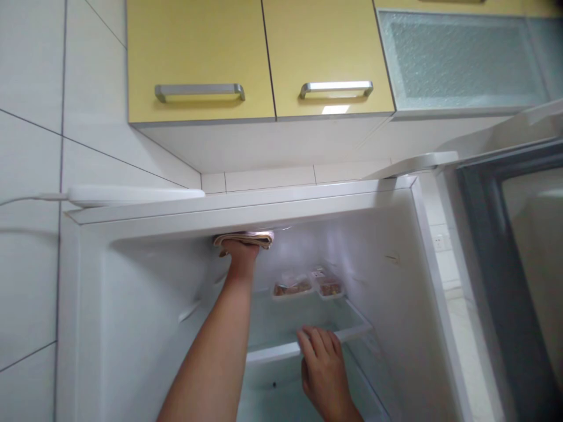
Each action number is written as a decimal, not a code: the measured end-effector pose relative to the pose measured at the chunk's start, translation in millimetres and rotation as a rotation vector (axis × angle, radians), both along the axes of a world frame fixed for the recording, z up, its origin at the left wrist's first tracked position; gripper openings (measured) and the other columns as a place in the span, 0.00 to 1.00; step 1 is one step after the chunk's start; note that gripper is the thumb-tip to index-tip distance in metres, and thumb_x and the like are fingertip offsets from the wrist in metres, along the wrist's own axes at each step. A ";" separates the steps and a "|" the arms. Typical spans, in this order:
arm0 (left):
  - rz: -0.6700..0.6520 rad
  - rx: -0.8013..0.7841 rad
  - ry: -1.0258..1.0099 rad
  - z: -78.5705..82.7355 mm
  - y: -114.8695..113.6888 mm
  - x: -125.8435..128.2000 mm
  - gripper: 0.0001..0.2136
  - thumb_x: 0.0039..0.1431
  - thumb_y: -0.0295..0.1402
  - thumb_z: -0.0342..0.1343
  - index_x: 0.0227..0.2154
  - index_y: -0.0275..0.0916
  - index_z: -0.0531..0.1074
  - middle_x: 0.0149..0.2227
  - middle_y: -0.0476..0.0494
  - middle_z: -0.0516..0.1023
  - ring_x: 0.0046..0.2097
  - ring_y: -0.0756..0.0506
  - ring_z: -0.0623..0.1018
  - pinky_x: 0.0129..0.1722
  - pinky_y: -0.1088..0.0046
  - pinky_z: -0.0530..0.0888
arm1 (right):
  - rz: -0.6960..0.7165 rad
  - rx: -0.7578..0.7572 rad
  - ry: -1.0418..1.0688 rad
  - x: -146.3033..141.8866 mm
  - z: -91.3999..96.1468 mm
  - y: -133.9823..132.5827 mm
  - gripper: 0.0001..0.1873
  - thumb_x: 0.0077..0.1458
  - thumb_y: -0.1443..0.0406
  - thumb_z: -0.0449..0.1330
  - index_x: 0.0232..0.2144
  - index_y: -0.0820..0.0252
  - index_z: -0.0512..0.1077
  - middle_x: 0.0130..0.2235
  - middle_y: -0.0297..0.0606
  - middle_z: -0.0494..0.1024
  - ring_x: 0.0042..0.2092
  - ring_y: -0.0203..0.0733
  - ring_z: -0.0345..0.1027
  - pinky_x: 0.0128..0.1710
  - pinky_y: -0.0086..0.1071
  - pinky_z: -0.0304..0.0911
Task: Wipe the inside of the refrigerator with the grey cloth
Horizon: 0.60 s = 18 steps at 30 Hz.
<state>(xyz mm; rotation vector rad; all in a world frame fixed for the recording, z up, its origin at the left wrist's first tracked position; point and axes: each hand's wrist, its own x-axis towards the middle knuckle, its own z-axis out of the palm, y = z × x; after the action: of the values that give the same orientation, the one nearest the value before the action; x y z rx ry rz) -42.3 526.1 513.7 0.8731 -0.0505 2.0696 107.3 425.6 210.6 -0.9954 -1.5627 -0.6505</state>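
My left hand (241, 252) reaches deep into the open refrigerator (141, 305), palm up. It holds a folded brownish cloth (259, 240) against the ceiling of the compartment, near the lit area at the back. Part of my fingers is hidden by the cloth. Lower and to the right, my right hand (324, 363) has its fingers curled over the white front edge of a glass shelf (277, 351). Toward the back of that shelf sit two clear packs of brownish food, a left pack (291, 286) and a right pack (328, 283).
The fridge door (492, 234) stands swung out on the right. Yellow cabinets (197, 53) with metal handles hang above the fridge. A white device with a cable (132, 196) lies on the fridge top at left, beside the tiled wall (30, 234).
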 end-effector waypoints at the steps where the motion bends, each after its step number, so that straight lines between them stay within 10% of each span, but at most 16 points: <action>1: -0.016 0.011 0.010 -1.4 -10.1 5.1 0.24 0.65 0.51 0.39 0.44 0.44 0.77 0.46 0.43 0.84 0.55 0.42 0.79 0.56 0.53 0.76 | 0.001 -0.012 -0.006 0.5 0.0 -0.7 0.25 0.51 0.72 0.62 0.51 0.52 0.72 0.50 0.35 0.80 0.52 0.46 0.67 0.60 0.39 0.52; 12: -0.162 0.049 0.074 -11.4 -180.9 35.0 0.18 0.66 0.41 0.45 0.47 0.43 0.77 0.53 0.44 0.81 0.60 0.38 0.76 0.61 0.47 0.72 | 0.069 -0.238 0.079 -0.3 17.1 -25.2 0.29 0.48 0.77 0.57 0.51 0.51 0.75 0.54 0.36 0.79 0.56 0.47 0.68 0.62 0.42 0.58; 18: -0.044 0.027 0.054 -13.0 -205.5 21.7 0.17 0.65 0.43 0.45 0.44 0.44 0.77 0.48 0.48 0.83 0.58 0.39 0.77 0.62 0.50 0.72 | 0.278 -0.258 0.273 -13.5 40.5 -47.3 0.25 0.56 0.73 0.54 0.53 0.53 0.76 0.54 0.42 0.80 0.58 0.49 0.69 0.62 0.49 0.61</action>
<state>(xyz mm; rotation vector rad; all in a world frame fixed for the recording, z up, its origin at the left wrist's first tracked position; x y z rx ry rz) -20.6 320.7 500.7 0.9358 -0.0687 2.0073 93.9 378.2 251.1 -0.9846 -1.5258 -0.1151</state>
